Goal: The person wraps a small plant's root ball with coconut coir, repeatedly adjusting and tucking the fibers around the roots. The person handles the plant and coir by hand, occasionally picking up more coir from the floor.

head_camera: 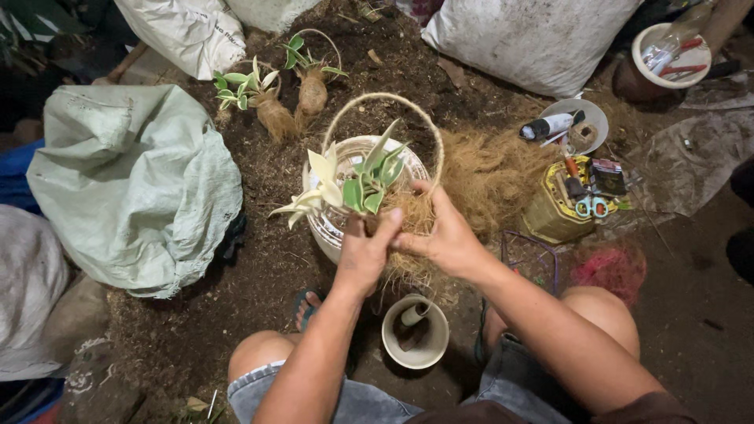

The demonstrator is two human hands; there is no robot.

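Your left hand (363,255) is closed around the base of a small plant (357,184) with green and cream leaves, thumb and fingers pinching it together with a wad of brown coconut fibre (412,216). Your right hand (448,235) presses against that same wad from the other side, fingers curled over it and the thumb reaching up toward the plant's stem, so both hands squeeze the bundle between them. The leaves fan up and to the left, away from your grip.

Directly behind the bundle sits a pale round pot (345,157), and a thin wire hoop (382,126) arches over it. Farther out, beyond the plant, two finished fibre-wrapped plants (275,106) lie on the dark soil (236,259). A loose heap of fibre (491,177) spreads past your right hand. Just below your wrists, between your knees, stands a small white bowl (415,334). Off to the right of your grip, a yellow tin (561,204) holds scissors and tools.
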